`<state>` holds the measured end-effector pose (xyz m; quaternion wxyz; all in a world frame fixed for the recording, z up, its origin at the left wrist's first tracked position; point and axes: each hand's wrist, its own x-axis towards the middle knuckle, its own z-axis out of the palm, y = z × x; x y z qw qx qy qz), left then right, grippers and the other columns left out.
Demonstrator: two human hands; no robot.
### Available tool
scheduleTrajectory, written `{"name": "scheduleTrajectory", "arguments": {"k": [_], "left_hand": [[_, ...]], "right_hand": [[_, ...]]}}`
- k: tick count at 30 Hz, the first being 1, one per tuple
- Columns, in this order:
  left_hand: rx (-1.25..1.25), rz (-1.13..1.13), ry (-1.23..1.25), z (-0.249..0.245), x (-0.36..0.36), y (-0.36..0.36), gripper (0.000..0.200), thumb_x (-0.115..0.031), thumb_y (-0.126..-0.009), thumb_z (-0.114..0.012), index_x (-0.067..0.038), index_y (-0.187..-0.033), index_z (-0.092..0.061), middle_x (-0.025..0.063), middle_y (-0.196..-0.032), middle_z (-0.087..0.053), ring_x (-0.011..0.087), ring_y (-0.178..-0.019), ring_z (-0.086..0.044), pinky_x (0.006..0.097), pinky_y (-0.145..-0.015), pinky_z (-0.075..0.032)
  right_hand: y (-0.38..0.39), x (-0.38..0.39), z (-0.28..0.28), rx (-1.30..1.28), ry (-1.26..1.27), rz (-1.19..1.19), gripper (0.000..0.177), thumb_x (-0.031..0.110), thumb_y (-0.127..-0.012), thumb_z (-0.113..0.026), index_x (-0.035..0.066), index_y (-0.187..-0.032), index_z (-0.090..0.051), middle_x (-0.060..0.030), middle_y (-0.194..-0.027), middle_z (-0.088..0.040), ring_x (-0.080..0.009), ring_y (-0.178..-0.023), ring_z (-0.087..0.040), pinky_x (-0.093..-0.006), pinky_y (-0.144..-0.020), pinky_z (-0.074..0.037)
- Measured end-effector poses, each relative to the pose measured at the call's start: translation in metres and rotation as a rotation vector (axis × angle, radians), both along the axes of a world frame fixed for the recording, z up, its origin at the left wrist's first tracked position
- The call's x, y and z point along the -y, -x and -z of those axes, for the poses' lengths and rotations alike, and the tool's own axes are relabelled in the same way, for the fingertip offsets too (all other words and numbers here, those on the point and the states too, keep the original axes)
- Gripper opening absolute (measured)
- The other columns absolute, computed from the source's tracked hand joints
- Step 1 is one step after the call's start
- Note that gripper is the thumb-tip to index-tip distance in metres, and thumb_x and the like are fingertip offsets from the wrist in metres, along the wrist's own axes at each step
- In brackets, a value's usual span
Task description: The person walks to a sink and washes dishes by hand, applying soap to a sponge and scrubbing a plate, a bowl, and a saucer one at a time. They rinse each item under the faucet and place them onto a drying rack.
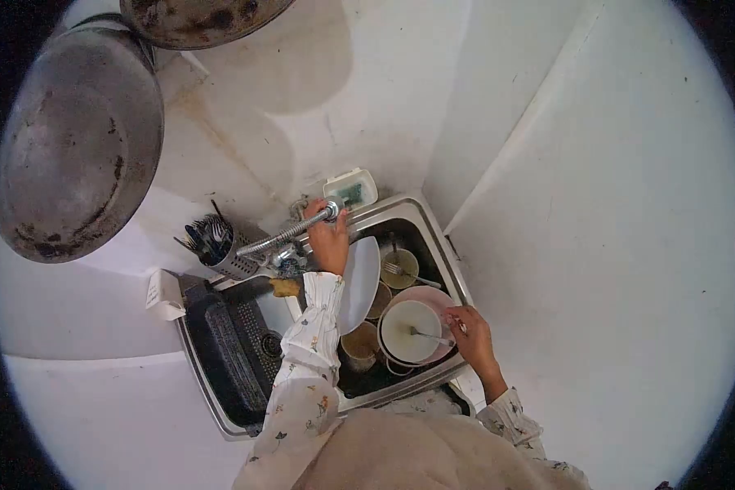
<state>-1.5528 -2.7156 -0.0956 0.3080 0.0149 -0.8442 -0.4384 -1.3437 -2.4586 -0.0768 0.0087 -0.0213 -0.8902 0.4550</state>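
My left hand (pixel 328 238) is closed around the end of a flexible metal faucet hose (pixel 290 232) above the back edge of the sink. A white plate (pixel 360 286) stands tilted beside my left wrist. At the right side of the sink, my right hand (pixel 471 336) pinches the handle of a utensil (pixel 429 336) whose head rests in a white bowl (pixel 400 328). That bowl sits in a pink bowl (pixel 434 299). Behind them is a cup with a fork (pixel 406 273) across it, and a mug (pixel 360 341) stands in front of the plate.
Two large worn pans (pixel 77 147) hang at the upper left. A metal utensil holder (pixel 230 260) stands behind the sink, with a white soap tray (pixel 354 189) at the back. A black drain rack (pixel 229 351) lies left, near a yellow sponge (pixel 285 287). Walls enclose the corner.
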Motion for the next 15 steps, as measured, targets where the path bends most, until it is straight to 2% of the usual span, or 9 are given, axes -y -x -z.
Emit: {"name": "scheduleTrajectory", "arguments": {"k": [3, 7, 15], "left_hand": [[-0.022, 0.005, 0.009, -0.0001, 0.0007, 0.0005, 0.038, -0.013, -0.076, -0.068, 0.001, -0.105, -0.048, 0.0187, -0.110, -0.049, 0.0344, -0.105, -0.047, 0.0396, -0.094, -0.035], [0.001, 0.024, -0.061, -0.0005, 0.0005, 0.0006, 0.038, -0.012, -0.075, -0.069, 0.001, -0.104, -0.048, 0.0175, -0.108, -0.050, 0.0339, -0.103, -0.048, 0.0391, -0.093, -0.036], [-0.009, 0.005, -0.038, 0.0025, 0.0014, 0.0025, 0.038, -0.011, -0.075, -0.069, 0.000, -0.105, -0.048, 0.0165, -0.107, -0.050, 0.0329, -0.103, -0.048, 0.0382, -0.092, -0.037]], "right_hand": [[0.0005, -0.0003, -0.0024, -0.058, -0.037, -0.017, 0.016, 0.009, -0.084, -0.058, 0.002, -0.098, -0.062, -0.0136, -0.092, -0.060, -0.0263, -0.079, -0.061, -0.0334, -0.070, -0.049], [-0.0005, -0.0007, -0.0005, -0.026, -0.048, -0.009, 0.016, 0.009, -0.084, -0.058, 0.002, -0.098, -0.062, -0.0140, -0.092, -0.061, -0.0267, -0.080, -0.061, -0.0337, -0.070, -0.049], [-0.0016, -0.0014, 0.0068, -0.010, -0.033, 0.012, 0.015, 0.007, -0.084, -0.056, 0.002, -0.098, -0.062, -0.0142, -0.093, -0.061, -0.0287, -0.082, -0.061, -0.0349, -0.071, -0.048]]}}
